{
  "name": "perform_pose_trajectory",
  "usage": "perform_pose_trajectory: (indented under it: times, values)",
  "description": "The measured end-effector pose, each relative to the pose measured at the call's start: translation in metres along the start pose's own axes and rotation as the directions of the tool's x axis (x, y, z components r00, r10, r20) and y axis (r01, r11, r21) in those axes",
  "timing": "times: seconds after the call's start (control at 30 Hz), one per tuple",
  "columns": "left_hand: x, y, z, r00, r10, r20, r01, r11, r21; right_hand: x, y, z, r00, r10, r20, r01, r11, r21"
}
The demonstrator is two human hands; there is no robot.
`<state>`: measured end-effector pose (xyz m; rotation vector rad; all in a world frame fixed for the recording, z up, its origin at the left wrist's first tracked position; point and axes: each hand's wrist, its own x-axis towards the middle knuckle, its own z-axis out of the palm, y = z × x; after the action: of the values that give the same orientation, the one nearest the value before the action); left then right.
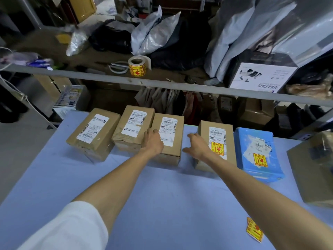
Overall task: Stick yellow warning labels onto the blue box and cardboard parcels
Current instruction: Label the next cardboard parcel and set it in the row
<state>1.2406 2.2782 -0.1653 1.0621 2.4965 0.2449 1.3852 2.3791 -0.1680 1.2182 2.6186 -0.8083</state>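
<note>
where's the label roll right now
In the head view the label roll sits on the shelf above the table, left of centre, just right of the scissors.

Table [162,195]: pale blue cover.
Shelf [72,73] above far edge of table: grey front rail, brown deck.
On shelf:
- scissors [118,66], white handles
- black bag [111,39]
- grey mailer bags [155,31], heaped
- white printed box [261,76], right
- pale plastic bags [252,24], behind white box

White cord [16,89], far left.
</note>
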Motion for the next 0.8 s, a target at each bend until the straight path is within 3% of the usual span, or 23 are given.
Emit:
perform_pose_trajectory:
  times: [0.23, 0.5, 0.63, 0.8]
  values:
    - [0.026, 0.004, 0.005, 0.995, -0.081, 0.064, 0.092, 0.975, -0.202, 0.017, -0.015, 0.010, 0.991, 0.114, 0.069, -0.129, 0.955, 0.268]
    - [0.042, -0.013, 0.012, 0.991, -0.096, 0.098, 0.129, 0.892, -0.434, 0.024, -0.013, 0.035, 0.986, 0.137, 0.096, -0.166, 0.749, 0.641]
    - [0.038, -0.017, 0.010, 0.995, -0.070, 0.077, 0.099, 0.850, -0.517, 0.024, -0.010, 0.036, 0.979, 0.166, 0.121, -0.200, 0.631, 0.750]
    - [0.019, -0.018, 0.008, 0.992, -0.065, 0.106, 0.115, 0.806, -0.581, 0.011, -0.004, 0.037, 0.975, 0.199, 0.096, -0.202, 0.631, 0.749]
